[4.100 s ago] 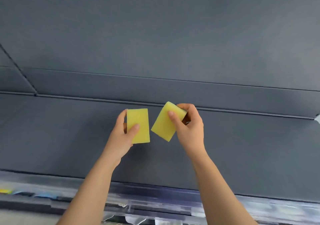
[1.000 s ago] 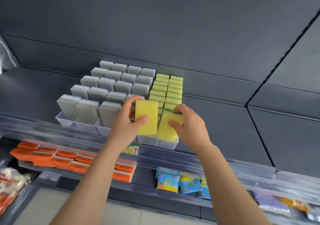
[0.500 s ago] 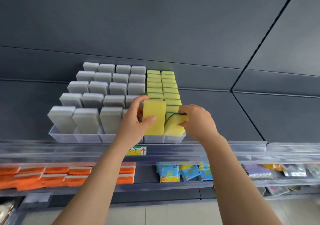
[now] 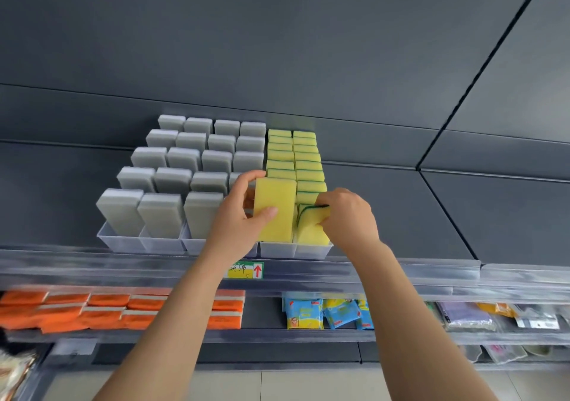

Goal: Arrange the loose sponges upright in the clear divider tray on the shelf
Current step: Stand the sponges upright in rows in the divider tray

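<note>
**A:** How do the grips stand?

**B:** The left hand (image 4: 243, 215) pinches the flat yellow sponge (image 4: 276, 212), thumb on its front face and forefinger hooked over a top corner. That sponge stands upright in a front cell of the clear divider tray (image 4: 308, 251). The right hand (image 4: 348, 218) has its fingers curled over the top of the bent yellow sponge (image 4: 311, 231). This one is buckled, its green scouring edge folded forward, and only partly down in the front cell just beside the first.

**A:** So the bent one is the worry?

**B:** I'd say so. Pressed down while folded, it may wedge crooked against the divider, or spring back up once let go (foam tends to).

**A:** And around it?

**B:** A sideways shove from the right hand could tip the flat sponge. Close behind stand the rows of yellow sponges (image 4: 308, 166), tightly packed, and crowding them backward might knock some askew. The tray sits near the front edge of the shelf (image 4: 431, 215), so a hard push could shift it. The grey sponges (image 4: 160, 215) to the left look clear of all that.
</note>
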`<state>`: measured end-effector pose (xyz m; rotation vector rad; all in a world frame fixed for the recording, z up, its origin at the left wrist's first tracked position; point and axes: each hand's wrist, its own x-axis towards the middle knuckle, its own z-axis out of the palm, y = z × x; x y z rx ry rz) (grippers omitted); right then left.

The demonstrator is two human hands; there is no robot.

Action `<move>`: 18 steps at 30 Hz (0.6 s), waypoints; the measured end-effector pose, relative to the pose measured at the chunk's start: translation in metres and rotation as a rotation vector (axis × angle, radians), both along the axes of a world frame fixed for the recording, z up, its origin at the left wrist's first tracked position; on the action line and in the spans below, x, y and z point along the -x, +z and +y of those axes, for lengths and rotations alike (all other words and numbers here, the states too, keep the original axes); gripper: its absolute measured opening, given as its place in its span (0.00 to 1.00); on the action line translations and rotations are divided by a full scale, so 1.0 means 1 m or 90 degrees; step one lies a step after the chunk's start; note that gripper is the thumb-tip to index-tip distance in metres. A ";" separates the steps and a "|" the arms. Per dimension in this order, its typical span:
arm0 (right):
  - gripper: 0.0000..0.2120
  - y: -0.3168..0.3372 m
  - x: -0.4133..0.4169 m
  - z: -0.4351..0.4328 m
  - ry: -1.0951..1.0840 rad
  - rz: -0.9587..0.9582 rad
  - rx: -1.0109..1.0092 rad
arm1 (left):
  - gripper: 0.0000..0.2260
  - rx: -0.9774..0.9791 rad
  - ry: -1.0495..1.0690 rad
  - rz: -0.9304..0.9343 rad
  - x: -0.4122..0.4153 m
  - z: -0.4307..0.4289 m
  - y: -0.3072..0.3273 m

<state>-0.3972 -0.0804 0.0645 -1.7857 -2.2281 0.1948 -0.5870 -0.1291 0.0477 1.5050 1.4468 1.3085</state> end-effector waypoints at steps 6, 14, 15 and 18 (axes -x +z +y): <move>0.18 -0.014 -0.003 -0.003 0.054 -0.057 0.092 | 0.23 -0.011 0.010 0.004 -0.008 -0.002 0.000; 0.22 -0.021 -0.014 -0.003 0.056 0.066 0.067 | 0.26 -0.024 -0.006 0.058 -0.010 0.000 -0.001; 0.21 -0.021 -0.015 -0.003 0.055 0.082 0.066 | 0.27 -0.031 -0.016 0.072 -0.010 -0.001 0.000; 0.15 -0.027 -0.016 -0.004 0.045 0.091 0.012 | 0.26 -0.044 -0.041 0.121 -0.010 0.001 0.002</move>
